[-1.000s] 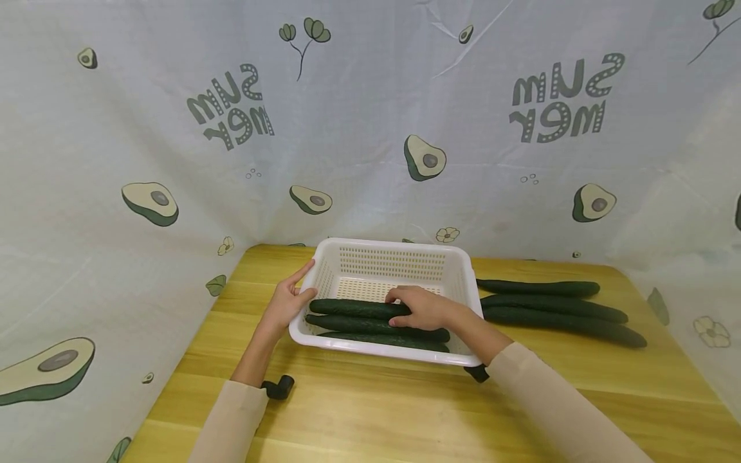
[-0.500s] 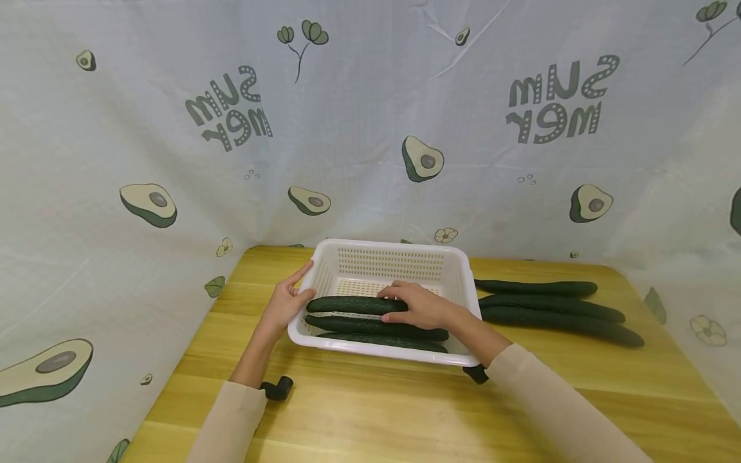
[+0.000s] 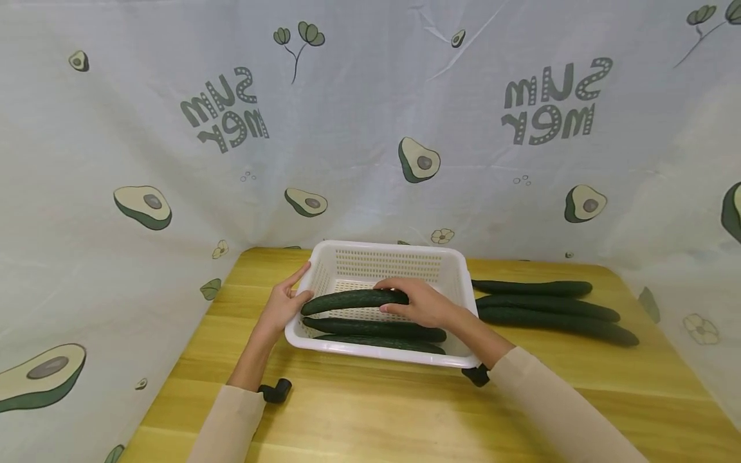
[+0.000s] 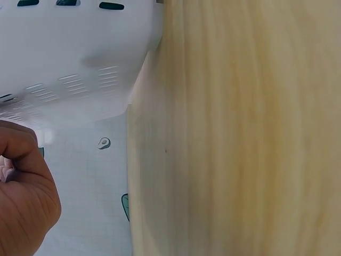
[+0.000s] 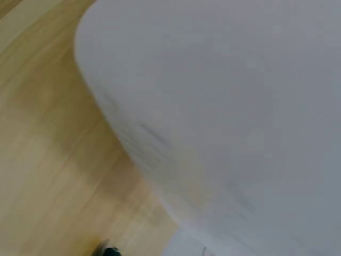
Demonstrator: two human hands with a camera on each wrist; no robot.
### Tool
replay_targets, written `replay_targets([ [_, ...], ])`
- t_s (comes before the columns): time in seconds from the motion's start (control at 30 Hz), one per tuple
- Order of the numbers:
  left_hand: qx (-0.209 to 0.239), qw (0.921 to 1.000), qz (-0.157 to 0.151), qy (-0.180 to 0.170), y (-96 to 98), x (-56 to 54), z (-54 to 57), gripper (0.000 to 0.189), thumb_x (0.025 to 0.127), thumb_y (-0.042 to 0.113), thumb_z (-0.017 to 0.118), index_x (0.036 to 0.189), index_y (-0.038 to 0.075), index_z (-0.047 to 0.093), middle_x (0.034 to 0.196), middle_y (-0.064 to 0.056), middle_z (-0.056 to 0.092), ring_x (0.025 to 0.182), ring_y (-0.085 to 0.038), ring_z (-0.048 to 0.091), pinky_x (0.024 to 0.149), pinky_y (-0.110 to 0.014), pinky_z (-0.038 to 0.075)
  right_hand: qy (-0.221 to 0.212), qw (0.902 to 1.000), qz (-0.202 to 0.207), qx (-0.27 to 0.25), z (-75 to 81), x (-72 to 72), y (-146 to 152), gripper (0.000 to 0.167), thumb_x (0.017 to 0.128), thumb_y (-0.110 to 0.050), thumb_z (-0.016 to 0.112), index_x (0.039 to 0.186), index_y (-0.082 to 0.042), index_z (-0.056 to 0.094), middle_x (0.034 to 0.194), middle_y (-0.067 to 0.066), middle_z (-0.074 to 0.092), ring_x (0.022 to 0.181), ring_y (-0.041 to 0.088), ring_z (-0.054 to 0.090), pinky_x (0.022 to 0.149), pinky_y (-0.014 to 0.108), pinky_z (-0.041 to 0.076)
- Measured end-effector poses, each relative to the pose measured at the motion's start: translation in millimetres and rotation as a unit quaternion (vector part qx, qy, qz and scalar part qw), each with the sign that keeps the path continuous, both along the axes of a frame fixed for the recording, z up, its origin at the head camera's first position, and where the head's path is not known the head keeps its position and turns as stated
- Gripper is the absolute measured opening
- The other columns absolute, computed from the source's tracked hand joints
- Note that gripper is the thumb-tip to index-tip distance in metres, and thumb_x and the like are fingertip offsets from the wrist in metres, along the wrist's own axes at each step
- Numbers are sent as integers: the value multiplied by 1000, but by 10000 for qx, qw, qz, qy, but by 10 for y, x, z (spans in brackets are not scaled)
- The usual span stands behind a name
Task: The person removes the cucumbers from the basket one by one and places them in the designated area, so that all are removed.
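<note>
A white plastic basket point(image 3: 376, 357) with slotted walls stands on the table. My left hand point(image 3: 282, 308) grips its left rim, thumb over the edge; in the left wrist view the fingers of that hand point(image 4: 26, 197) look curled beside the basket wall point(image 4: 74, 48). Inside the basket, my right hand point(image 3: 421, 303) pinches the right end of a dark green cucumber point(image 3: 347, 300), whose left end lies by the left rim. Two more cucumbers, a middle one point(image 3: 376, 328) and a front one point(image 3: 382, 344), lie along the near side. The right wrist view has only the blurred basket point(image 5: 213, 106) wall, no fingers.
Right of the basket, three cucumbers lie on the wooden table point(image 3: 370, 418): a back one point(image 3: 538, 289), a middle one point(image 3: 556, 307) and a front one point(image 3: 567, 323). A light curtain point(image 3: 359, 128) printed with avocados hangs behind and at both sides.
The right hand has raised the rear cucumber slightly and shifted it to the left, away from the middle one. The left hand keeps its hold on the rim.
</note>
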State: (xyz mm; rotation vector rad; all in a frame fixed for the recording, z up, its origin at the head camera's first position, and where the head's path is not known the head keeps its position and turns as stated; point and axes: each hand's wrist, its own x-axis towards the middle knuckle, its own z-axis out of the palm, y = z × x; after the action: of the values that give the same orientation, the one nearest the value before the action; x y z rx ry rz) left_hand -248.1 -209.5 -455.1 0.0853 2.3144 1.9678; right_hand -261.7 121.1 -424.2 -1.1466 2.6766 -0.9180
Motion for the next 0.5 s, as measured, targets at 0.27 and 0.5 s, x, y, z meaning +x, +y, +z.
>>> replay_targets([
  [0.27, -92, 9999, 26, 61, -22, -13, 3, 68, 100, 8, 61, 160, 32, 39, 49, 6, 48, 40, -7, 42, 47, -23, 46, 209, 9997, -66, 111, 139, 49, 5, 47, 102, -35, 64, 145, -16, 59, 144, 4, 62, 135, 26, 58, 111, 50, 48],
  [0.5, 109, 9999, -27, 129, -27, -4, -22, 65, 102, 9, 61, 160, 29, 39, 49, 6, 48, 42, -7, 51, 55, -27, 57, 356, 9988, -345, 6, 389, 129, 88, 49, 101, -36, 65, 145, -16, 60, 142, 5, 63, 130, 28, 60, 107, 51, 50],
])
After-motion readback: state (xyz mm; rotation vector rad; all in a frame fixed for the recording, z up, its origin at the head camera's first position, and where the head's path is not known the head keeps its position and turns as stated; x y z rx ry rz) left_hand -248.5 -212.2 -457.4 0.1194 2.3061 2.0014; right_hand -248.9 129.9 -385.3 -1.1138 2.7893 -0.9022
